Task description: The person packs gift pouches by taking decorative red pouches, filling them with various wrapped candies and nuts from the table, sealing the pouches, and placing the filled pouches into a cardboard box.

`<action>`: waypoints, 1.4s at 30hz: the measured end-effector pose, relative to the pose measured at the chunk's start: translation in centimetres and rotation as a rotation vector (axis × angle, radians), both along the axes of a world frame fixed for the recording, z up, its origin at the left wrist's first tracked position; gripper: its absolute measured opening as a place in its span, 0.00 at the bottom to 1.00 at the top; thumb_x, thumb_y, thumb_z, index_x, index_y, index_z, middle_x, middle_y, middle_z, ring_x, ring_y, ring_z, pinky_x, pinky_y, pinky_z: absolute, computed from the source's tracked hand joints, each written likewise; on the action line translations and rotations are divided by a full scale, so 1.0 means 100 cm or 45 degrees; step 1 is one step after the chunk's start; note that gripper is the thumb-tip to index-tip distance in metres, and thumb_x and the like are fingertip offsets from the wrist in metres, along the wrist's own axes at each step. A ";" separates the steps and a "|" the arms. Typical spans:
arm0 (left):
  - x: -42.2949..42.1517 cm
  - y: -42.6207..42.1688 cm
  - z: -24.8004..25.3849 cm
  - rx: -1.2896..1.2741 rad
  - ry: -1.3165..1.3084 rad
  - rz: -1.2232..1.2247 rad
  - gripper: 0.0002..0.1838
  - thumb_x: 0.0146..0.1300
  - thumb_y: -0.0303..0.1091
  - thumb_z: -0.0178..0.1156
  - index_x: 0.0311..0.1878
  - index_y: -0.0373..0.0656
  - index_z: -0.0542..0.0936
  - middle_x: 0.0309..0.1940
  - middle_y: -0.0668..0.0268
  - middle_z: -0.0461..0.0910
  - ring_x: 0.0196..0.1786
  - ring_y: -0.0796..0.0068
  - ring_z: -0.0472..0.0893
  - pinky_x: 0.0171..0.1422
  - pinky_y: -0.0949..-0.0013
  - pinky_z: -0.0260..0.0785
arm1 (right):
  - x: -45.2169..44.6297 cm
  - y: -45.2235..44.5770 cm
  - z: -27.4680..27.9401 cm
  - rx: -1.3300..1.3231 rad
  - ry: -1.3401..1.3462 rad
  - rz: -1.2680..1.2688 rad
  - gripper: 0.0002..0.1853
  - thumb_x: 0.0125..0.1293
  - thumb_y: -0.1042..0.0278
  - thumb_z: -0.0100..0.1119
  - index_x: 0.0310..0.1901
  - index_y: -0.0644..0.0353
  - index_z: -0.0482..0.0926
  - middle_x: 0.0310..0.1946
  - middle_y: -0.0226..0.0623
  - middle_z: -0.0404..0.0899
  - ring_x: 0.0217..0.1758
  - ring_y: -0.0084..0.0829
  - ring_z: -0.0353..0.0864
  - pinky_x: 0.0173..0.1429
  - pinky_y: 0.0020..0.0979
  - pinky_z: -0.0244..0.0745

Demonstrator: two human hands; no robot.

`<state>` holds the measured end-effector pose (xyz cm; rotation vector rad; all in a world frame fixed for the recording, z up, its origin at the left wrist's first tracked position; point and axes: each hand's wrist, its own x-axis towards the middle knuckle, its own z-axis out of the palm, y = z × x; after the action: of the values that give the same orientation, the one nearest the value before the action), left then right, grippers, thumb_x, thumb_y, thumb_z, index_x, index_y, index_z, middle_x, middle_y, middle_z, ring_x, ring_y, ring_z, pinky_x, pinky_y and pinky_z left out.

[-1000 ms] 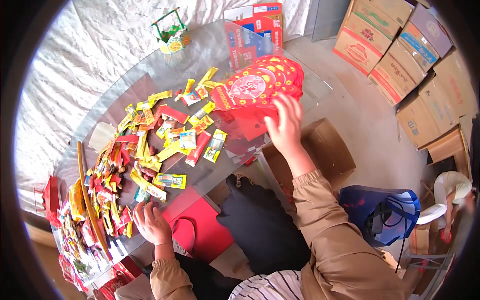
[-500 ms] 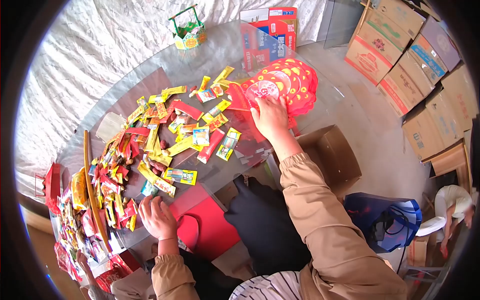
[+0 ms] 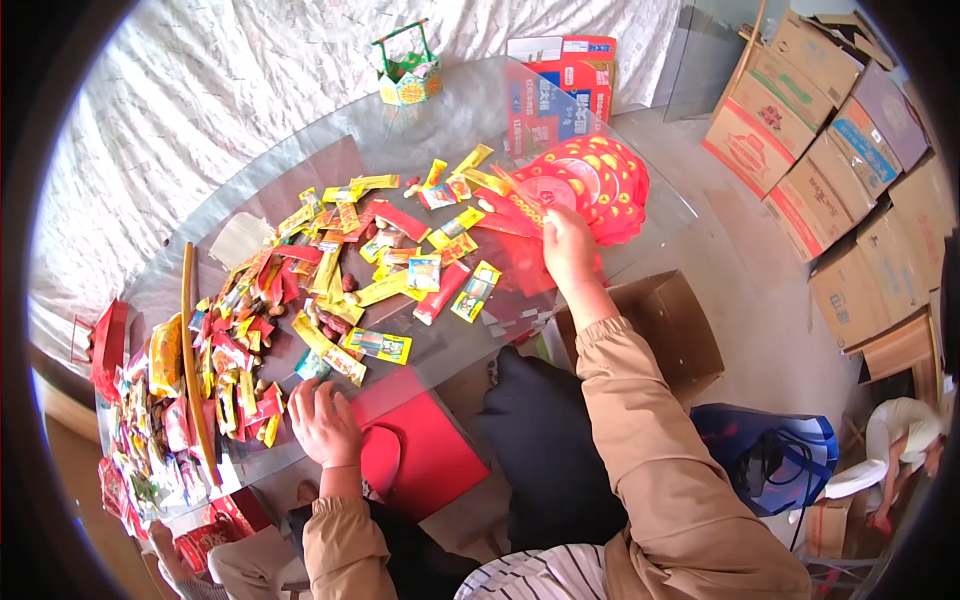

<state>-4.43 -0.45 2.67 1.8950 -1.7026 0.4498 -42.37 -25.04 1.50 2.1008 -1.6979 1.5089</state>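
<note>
At the right end of the glass table, a fanned stack of red gift bags (image 3: 612,195) printed with gold patterns lies flat. My right hand (image 3: 570,252) is closed, its thumb and fingers pinching the near edge of a red bag (image 3: 520,205) that rises at the left of the stack. My left hand (image 3: 325,425) rests at the near table edge, open, fingers spread and holding nothing. Just beyond it lie wrapped snacks (image 3: 378,346) in yellow and red packets, with dates (image 3: 330,322) among them.
A wooden strip (image 3: 190,360) divides the snack pile on the glass table (image 3: 300,150). A green basket (image 3: 412,80) stands at the far edge. Below the table are an open cardboard box (image 3: 680,330), a red bag (image 3: 440,450) and a blue bag (image 3: 775,450). Other people sit at both sides.
My right hand has gone from lying on top of the stack to pinching a bag's edge, lifting it at the left. My left hand stays near the table edge.
</note>
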 end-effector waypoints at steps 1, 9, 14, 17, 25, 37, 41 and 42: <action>0.000 0.000 0.000 0.005 0.001 0.006 0.11 0.60 0.33 0.62 0.45 0.42 0.82 0.52 0.56 0.78 0.59 0.49 0.76 0.65 0.50 0.69 | 0.000 0.003 0.005 -0.159 -0.023 0.027 0.13 0.66 0.76 0.58 0.51 0.59 0.83 0.48 0.46 0.84 0.54 0.51 0.80 0.60 0.47 0.75; 0.001 0.001 0.002 0.011 0.023 -0.001 0.13 0.59 0.33 0.64 0.47 0.43 0.81 0.51 0.57 0.78 0.59 0.49 0.76 0.64 0.51 0.69 | 0.069 0.070 0.071 -0.502 0.304 0.700 0.16 0.60 0.79 0.62 0.50 0.56 0.84 0.54 0.36 0.86 0.61 0.43 0.82 0.59 0.43 0.80; 0.003 0.002 0.001 -0.021 0.059 0.012 0.15 0.58 0.35 0.65 0.48 0.43 0.81 0.52 0.58 0.79 0.59 0.51 0.76 0.65 0.51 0.70 | 0.133 0.122 0.127 -0.376 0.148 1.165 0.09 0.63 0.71 0.63 0.45 0.54 0.82 0.41 0.32 0.86 0.43 0.36 0.87 0.46 0.36 0.82; 0.005 0.002 -0.007 0.064 -0.055 0.139 0.18 0.61 0.41 0.63 0.53 0.45 0.82 0.55 0.57 0.80 0.62 0.50 0.75 0.68 0.51 0.68 | 0.161 0.143 0.145 0.164 0.062 1.320 0.04 0.68 0.72 0.59 0.41 0.62 0.78 0.28 0.45 0.81 0.33 0.46 0.84 0.37 0.43 0.76; 0.019 -0.002 -0.020 0.157 -0.012 0.042 0.20 0.61 0.45 0.63 0.56 0.51 0.83 0.58 0.68 0.82 0.66 0.62 0.75 0.70 0.58 0.67 | 0.217 0.137 0.079 1.147 -0.504 1.329 0.14 0.78 0.66 0.51 0.32 0.62 0.74 0.23 0.28 0.77 0.28 0.17 0.74 0.36 0.26 0.69; 0.015 0.000 -0.046 0.101 0.456 -0.291 0.21 0.63 0.37 0.65 0.59 0.44 0.78 0.54 0.62 0.82 0.56 0.62 0.82 0.62 0.60 0.74 | 0.246 0.138 0.032 0.890 -0.194 1.232 0.14 0.74 0.62 0.60 0.47 0.68 0.80 0.32 0.45 0.83 0.38 0.38 0.83 0.43 0.38 0.76; 0.007 0.004 -0.038 -0.049 1.242 -0.501 0.24 0.58 0.30 0.70 0.58 0.38 0.77 0.49 0.58 0.83 0.50 0.58 0.84 0.56 0.59 0.76 | 0.252 0.144 0.038 0.809 -0.303 1.225 0.17 0.72 0.62 0.63 0.50 0.70 0.79 0.40 0.54 0.85 0.45 0.50 0.86 0.49 0.42 0.78; 0.006 0.005 -0.030 -0.045 1.258 -0.473 0.24 0.58 0.29 0.70 0.58 0.38 0.77 0.49 0.58 0.83 0.50 0.58 0.84 0.57 0.59 0.76 | 0.254 0.144 0.038 0.771 -0.342 1.228 0.17 0.72 0.62 0.63 0.51 0.70 0.79 0.40 0.54 0.85 0.44 0.49 0.86 0.49 0.42 0.78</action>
<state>-3.79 0.01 -0.34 1.3362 -1.2635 -0.5281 -17.01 -10.67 5.26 3.5323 -1.3513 1.6100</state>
